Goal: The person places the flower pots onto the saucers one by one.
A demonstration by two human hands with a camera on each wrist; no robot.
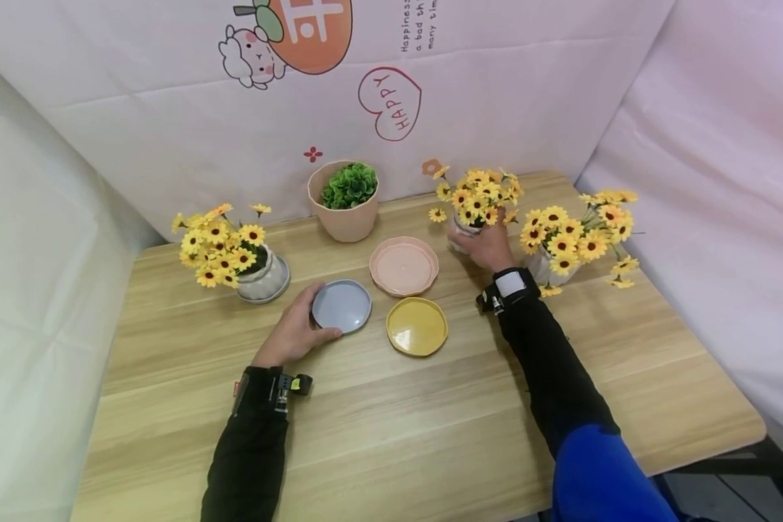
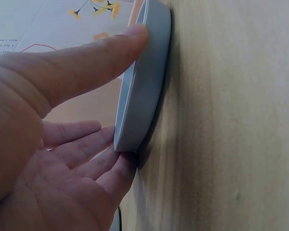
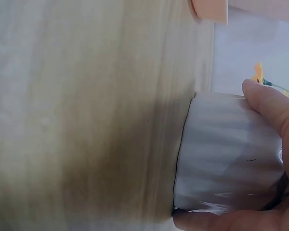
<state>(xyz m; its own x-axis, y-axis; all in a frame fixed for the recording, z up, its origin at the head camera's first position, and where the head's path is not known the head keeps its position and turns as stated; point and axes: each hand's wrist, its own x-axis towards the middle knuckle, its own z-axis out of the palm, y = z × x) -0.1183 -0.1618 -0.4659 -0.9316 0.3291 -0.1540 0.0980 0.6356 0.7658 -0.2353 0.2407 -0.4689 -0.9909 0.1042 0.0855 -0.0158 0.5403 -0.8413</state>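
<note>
My left hand (image 1: 295,330) holds a round blue-grey saucer (image 1: 342,307) by its rim. In the left wrist view the thumb (image 2: 120,47) lies along the near rim, and the fingers touch the saucer's lower edge close over the wood. My right hand (image 1: 489,248) grips a whitish pot (image 3: 229,154) of yellow daisy-like flowers (image 1: 479,194) at the back right. Its thumb and fingers go round opposite sides of the pot, whose base is at the tabletop. A pink saucer (image 1: 404,267) and a yellow saucer (image 1: 417,327) lie between the two hands.
Another potted flower (image 1: 564,243) stands just right of my right wrist. On the left, a flower pot (image 1: 263,278) sits on a blue-grey saucer. A pink planter (image 1: 346,221) with green foliage is at the back, near the printed cloth (image 1: 496,94). All stand on a wooden table (image 1: 391,442).
</note>
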